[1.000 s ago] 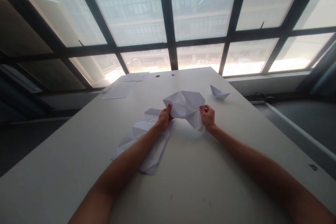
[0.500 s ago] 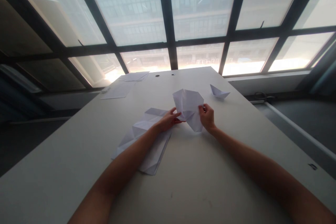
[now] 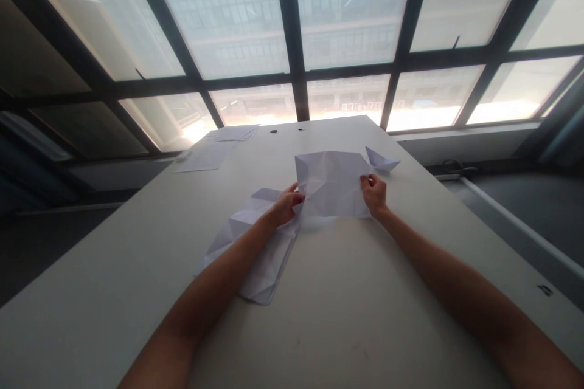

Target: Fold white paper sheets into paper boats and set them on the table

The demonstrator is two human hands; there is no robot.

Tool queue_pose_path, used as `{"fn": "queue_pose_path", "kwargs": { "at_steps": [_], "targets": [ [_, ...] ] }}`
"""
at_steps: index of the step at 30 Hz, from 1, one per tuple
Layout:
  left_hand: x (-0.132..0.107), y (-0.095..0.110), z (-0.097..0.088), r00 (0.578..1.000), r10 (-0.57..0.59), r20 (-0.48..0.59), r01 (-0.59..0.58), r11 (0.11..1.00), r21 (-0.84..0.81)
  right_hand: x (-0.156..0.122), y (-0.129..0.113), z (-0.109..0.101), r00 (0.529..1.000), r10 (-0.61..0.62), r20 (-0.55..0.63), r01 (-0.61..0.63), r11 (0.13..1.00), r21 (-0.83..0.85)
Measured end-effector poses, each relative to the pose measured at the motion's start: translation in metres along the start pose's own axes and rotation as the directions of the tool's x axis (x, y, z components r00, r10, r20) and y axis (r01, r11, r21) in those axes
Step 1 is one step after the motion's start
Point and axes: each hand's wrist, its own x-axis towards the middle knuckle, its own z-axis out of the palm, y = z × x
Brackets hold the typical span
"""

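Observation:
A creased white sheet of paper (image 3: 335,185) is spread between my two hands, held up just above the table. My left hand (image 3: 287,203) is closed on its left edge, the fingers partly hidden. On the opposite edge, my right hand (image 3: 374,192) pinches the paper between thumb and fingers. Under my left hand and forearm lies a stack of creased white sheets (image 3: 269,273). A folded paper boat (image 3: 382,162) stands on the table just beyond my right hand.
The long white table (image 3: 356,316) reaches toward a wall of windows (image 3: 347,12). More flat white sheets (image 3: 201,157) lie at its far left. A small dark object (image 3: 544,290) sits near the right edge. Two dark round spots are near the far end.
My hands have moved apart, the left to the left and the right to the right. The paper between them has opened from a partly folded shape into a wider, flatter sheet.

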Motion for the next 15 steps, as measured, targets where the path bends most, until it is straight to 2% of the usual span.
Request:
{"fn": "queue_pose_path", "kwargs": {
  "at_steps": [3,6,10,15],
  "targets": [
    [0.003,0.002,0.001,1.000,-0.002,-0.004,0.002,1.000,-0.027,0.001,0.001,-0.002,0.994,0.050,0.098,-0.054,0.998,0.040],
    [0.003,0.001,0.002,0.999,0.051,0.006,-0.051,0.998,0.047,0.000,0.000,-0.002,0.986,0.067,0.150,-0.076,0.996,0.049],
    [0.004,-0.002,0.003,0.985,0.143,-0.095,-0.131,0.984,0.121,0.000,-0.001,-0.001,0.988,0.059,0.142,-0.069,0.995,0.066],
    [0.012,-0.002,-0.006,0.981,0.133,-0.140,-0.132,0.991,0.020,0.004,-0.003,-0.003,0.996,0.043,0.075,-0.051,0.993,0.106]
  ]
}}
